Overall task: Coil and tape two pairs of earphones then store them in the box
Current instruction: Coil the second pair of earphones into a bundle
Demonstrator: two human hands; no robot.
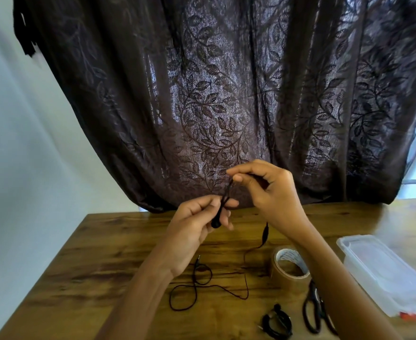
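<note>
My left hand (197,224) pinches the earbud end of a black pair of earphones (218,220) above the table. Just above it, my right hand (267,190) grips the same cord between thumb and fingers. The rest of that cord (245,278) hangs down past an inline remote and lies in loose loops on the wood, its plug near my left wrist. A second pair of earphones (277,323) lies coiled at the front. A roll of brown tape (289,269) stands under my right forearm. The clear plastic box (383,273) sits at the right with its lid on.
Black-handled scissors (313,312) lie between the coiled earphones and the box, partly under my right arm. The wooden table (104,266) runs to a dark leaf-patterned curtain (214,106) at the back. A pale wall is on the left.
</note>
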